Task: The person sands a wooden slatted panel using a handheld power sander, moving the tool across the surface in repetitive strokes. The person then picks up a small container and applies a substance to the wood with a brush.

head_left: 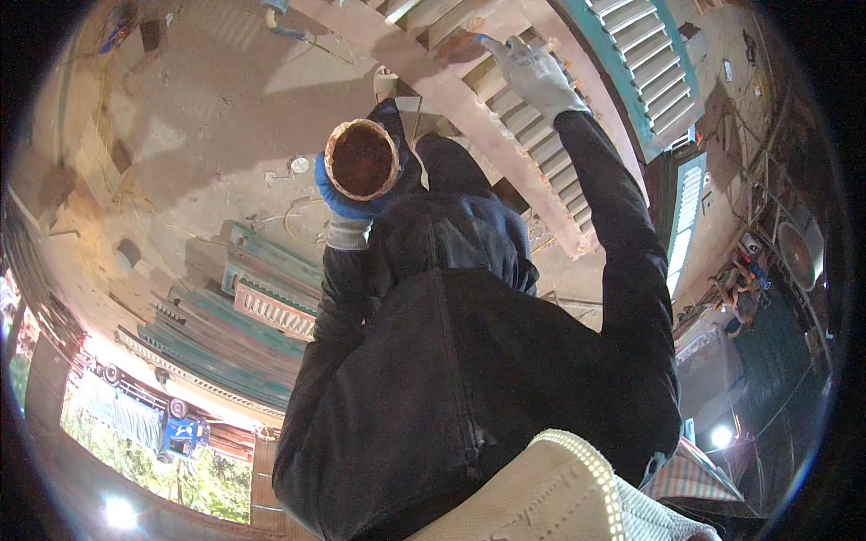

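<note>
My left hand (341, 200), in a blue and white work glove, is wrapped round a tub (362, 160). The tub's rim is crusted and its inside is dark brown. My right hand (539, 79), in a pale glove with blue at the fingertips, reaches out over a pinkish louvred wooden shutter (505, 115). Its fingers are closed. A reddish-brown patch (460, 47) shows beside the fingertips against the frame; I cannot tell whether it is a brush head or a stain on the wood.
A teal-edged louvred shutter (645, 63) lies beyond my right hand. Several teal and pinkish shutters (239, 311) are laid out at the left. A concrete floor (216, 117) surrounds my feet. At the right stands a round fan (799, 254); outside at lower left is a blue truck (180, 437).
</note>
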`<state>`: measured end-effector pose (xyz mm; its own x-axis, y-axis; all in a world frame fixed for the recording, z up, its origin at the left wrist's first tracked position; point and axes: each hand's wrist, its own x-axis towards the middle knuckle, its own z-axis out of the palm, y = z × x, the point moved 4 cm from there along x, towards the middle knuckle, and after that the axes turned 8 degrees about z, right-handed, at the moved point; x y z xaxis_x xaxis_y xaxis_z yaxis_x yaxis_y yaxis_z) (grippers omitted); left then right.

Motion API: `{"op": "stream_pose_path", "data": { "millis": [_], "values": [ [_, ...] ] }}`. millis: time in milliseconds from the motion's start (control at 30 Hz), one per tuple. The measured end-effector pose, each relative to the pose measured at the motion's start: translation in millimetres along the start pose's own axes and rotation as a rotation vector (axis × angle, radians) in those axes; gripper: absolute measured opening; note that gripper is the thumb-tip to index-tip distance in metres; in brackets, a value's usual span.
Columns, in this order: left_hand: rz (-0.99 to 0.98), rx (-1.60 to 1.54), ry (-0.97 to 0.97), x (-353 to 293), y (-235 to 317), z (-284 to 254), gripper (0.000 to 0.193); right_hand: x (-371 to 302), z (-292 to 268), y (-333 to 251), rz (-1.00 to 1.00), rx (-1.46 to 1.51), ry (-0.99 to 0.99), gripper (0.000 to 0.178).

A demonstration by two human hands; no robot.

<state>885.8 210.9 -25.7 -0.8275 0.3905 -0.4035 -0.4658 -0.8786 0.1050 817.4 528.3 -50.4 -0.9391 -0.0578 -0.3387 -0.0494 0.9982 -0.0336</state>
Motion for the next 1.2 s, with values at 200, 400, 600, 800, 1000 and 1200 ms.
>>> {"op": "stream_pose_path", "data": {
  "millis": [200, 400, 600, 800, 1000, 1200],
  "values": [
    [-0.02, -0.022, 0.051, 4, -1, -1, 0.053, 15, -18, 6, 0.129, 0.093, -0.012, 0.046],
    [0.021, 0.107, 0.08, 3, 9, -29, 0.046, 6, 4, 18, -0.012, 0.175, 0.121, 0.048],
    [-0.011, -0.106, 0.192, -1, 0, -34, 0.059, 12, 11, 27, 0.194, 0.065, -0.068, 0.049],
    [0.102, 0.51, 0.139, -2, 1, -37, 0.06, 17, -6, 37, 0.196, 0.154, -0.082, 0.051],
    [0.187, 0.522, -0.052, -7, 2, -8, 0.062, 6, 7, 31, 0.069, 0.015, -0.048, 0.048],
    [-0.066, -0.021, 0.117, -1, -7, -14, 0.065, 26, -1, 42, 0.216, 0.134, -0.023, 0.053]
  ]
}}
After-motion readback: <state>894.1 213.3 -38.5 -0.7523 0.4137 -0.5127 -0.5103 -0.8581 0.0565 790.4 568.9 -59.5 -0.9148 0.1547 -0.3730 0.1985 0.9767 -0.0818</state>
